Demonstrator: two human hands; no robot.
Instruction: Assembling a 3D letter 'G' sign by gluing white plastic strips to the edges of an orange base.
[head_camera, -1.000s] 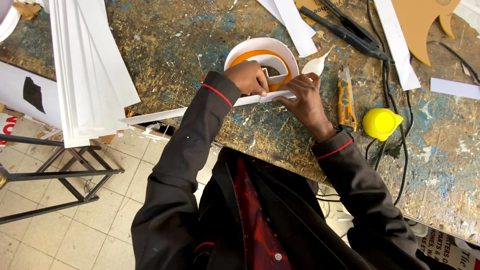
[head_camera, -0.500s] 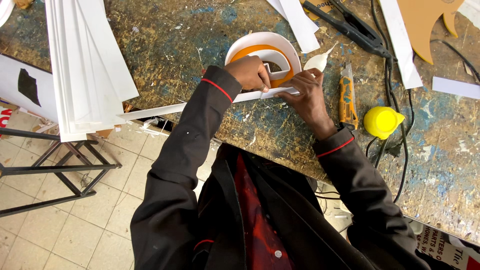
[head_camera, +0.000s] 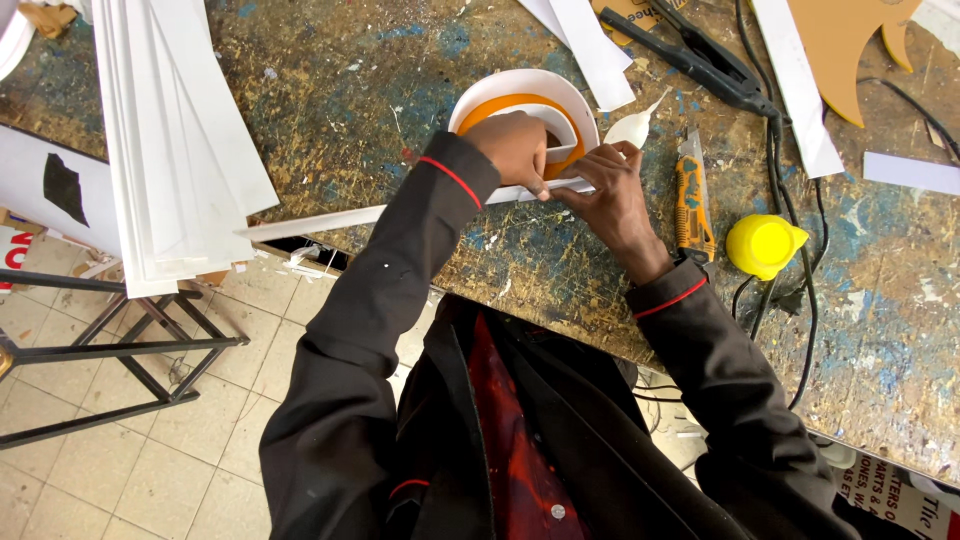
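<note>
A curved orange letter form (head_camera: 503, 108) edged by a white strip wall (head_camera: 520, 82) lies on the paint-stained workbench (head_camera: 360, 110). My left hand (head_camera: 517, 148) presses on the form's inner white part. My right hand (head_camera: 612, 190) pinches the long white strip (head_camera: 330, 220) against the form's flat side. The strip's free end sticks out to the left past the bench edge.
A stack of white strips (head_camera: 170, 130) hangs over the bench edge at left. An orange utility knife (head_camera: 692, 195), a yellow cap-like object (head_camera: 765, 245), a black glue gun (head_camera: 700, 60) with cables and white offcuts (head_camera: 590, 45) lie right. A metal stand (head_camera: 110, 350) is below.
The view has shifted slightly. Both hands stay on the form and strip, with only small finger movement.
</note>
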